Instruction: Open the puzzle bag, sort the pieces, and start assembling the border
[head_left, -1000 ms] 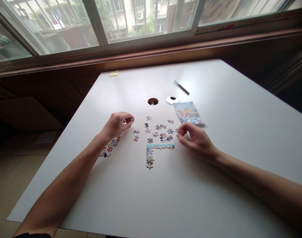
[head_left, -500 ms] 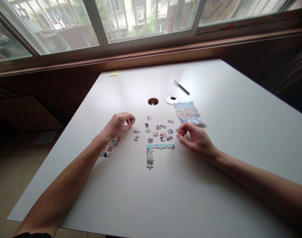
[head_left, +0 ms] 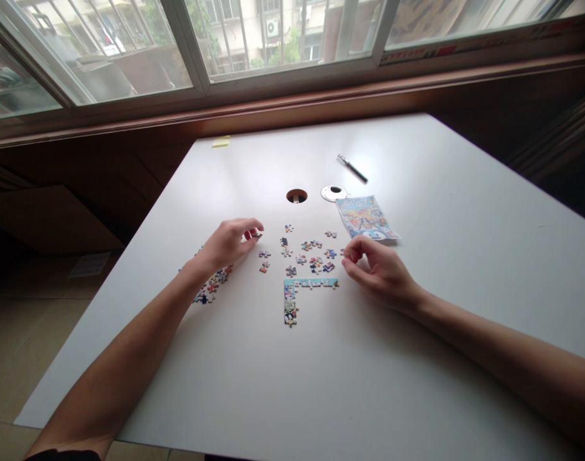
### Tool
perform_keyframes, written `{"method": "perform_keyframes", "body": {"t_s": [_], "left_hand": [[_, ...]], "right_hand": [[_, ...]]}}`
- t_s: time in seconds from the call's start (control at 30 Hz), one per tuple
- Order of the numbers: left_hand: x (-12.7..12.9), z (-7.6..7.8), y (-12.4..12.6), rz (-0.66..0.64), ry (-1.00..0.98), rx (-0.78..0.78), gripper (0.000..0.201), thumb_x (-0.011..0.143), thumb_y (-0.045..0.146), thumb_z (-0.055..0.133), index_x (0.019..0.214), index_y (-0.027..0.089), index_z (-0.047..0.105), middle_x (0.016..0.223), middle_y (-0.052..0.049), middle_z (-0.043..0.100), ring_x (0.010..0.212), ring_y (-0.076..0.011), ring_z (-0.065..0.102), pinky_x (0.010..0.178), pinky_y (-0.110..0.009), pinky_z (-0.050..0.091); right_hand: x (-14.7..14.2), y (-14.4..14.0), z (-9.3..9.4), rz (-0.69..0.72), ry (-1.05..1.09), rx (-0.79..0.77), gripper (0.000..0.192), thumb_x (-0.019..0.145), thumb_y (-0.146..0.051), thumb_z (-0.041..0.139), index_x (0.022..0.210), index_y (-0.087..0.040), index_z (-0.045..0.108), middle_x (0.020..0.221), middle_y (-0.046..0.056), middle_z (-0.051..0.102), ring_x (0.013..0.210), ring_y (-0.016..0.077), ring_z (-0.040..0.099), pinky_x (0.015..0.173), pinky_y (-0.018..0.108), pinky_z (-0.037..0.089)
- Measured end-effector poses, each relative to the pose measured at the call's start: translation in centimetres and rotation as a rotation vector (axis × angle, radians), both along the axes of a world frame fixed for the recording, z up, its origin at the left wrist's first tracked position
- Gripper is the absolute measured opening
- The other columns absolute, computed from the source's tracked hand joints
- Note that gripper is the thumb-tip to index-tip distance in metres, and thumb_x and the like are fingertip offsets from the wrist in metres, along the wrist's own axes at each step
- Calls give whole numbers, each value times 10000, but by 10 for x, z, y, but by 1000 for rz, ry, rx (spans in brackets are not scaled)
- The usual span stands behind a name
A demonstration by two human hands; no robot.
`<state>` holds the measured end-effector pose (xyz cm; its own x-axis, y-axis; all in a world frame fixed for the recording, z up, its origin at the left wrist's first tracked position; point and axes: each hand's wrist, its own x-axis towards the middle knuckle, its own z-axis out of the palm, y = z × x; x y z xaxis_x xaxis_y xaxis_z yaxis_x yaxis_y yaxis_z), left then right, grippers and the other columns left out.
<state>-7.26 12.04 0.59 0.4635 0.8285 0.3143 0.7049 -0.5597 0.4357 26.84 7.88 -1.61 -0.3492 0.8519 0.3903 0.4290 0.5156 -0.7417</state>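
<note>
My left hand is over the left part of the table, its index finger lifted and a small puzzle piece at the thumb. The hand partly covers a heap of loose puzzle pieces. Curled into a pinch, my right hand rests right of the scattered puzzle pieces; a bit of a piece shows at its fingertips. Between the hands, joined puzzle pieces form an L-shaped corner with a light-blue top strip and a column going down its left side.
A picture sheet lies beyond my right hand on the white table. Farther back are a round cable hole, its loose cover, a black pen and a yellow sticky note. A window stands behind the table.
My left index finger has lifted away from the thumb, and the puzzle piece there sits slightly differently. The right hand and the joined pieces have not visibly moved.
</note>
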Motion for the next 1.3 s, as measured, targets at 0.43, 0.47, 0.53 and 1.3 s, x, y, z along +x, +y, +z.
{"method": "perform_keyframes", "body": {"t_s": [0.43,0.47,0.53,1.3], "left_hand": [[-1,2,0,28,34,-69,77,865,217,684,937,192,682,822,0,703,732,-121,649,707,-259,520],[-1,1,0,31,32,-72,77,863,226,691,929,191,674,816,0,700,727,-120,647,703,-257,519],[-1,2,0,38,31,-76,95,862,250,703,920,187,663,812,-3,698,717,-120,645,692,-258,517],[16,10,-9,-159,-69,-134,121,897,283,694,947,190,754,928,-48,711,782,-140,655,698,-266,513]], "right_hand": [[0,-1,2,3,-7,4,110,846,-195,610,802,-229,515,744,-9,530,677,167,512,649,322,424],[0,-1,2,2,-5,5,110,845,-195,611,803,-231,516,743,-10,531,677,168,513,651,323,427],[-1,-2,2,-1,-6,1,111,843,-202,615,803,-235,517,742,-9,534,676,172,519,654,327,432],[-1,-2,4,-21,-19,-9,128,849,-250,644,785,-242,533,745,8,555,695,196,543,673,347,437]]}}
